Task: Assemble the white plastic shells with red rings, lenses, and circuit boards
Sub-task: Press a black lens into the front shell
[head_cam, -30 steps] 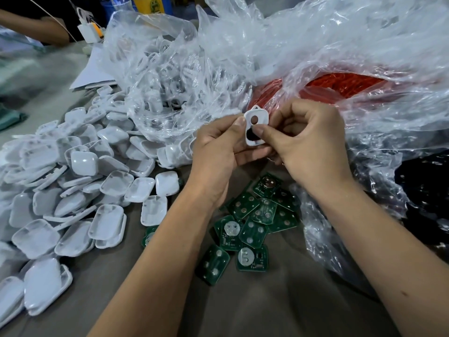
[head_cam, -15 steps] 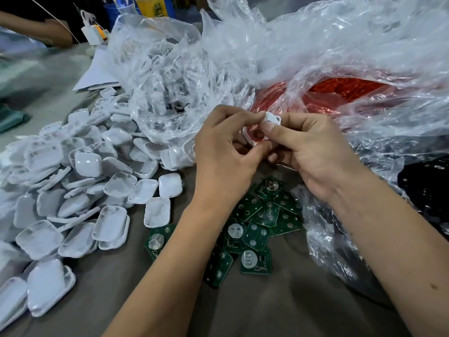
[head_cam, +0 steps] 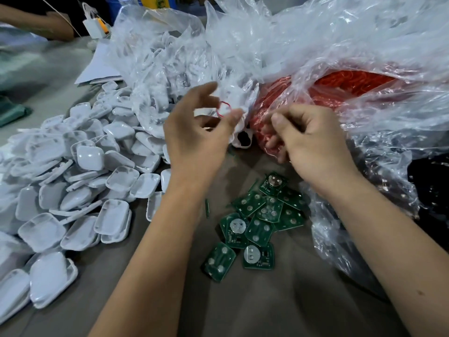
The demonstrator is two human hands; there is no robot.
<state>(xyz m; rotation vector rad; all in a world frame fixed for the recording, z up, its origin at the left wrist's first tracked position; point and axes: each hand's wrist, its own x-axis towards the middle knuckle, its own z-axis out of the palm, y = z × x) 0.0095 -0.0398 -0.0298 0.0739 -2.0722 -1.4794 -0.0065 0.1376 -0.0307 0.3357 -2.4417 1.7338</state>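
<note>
My left hand (head_cam: 194, 135) holds a white shell (head_cam: 243, 138) under its thumb, the other fingers spread. A red ring (head_cam: 224, 109) sits at the shell's upper end, just above the thumb tip; motion blurs this spot. My right hand (head_cam: 313, 142) hovers just right of the shell with its fingers curled; nothing shows inside them. Directly behind it lies a clear bag of red rings (head_cam: 352, 83). Several green circuit boards (head_cam: 262, 217) lie on the table below my hands. Loose white shells (head_cam: 97, 166) are heaped on the left.
A clear bag of more white parts (head_cam: 170, 69) stands behind the heap. Crumpled plastic with dark parts (head_cam: 432, 190) fills the right edge. Another person's arm (head_cam: 48, 23) rests at the far left, with papers (head_cam: 102, 66) nearby.
My hands have drawn apart. The right hand let go of the shell and pulled right. The left hand's fingers opened out, and a red ring now shows at the shell's top.
</note>
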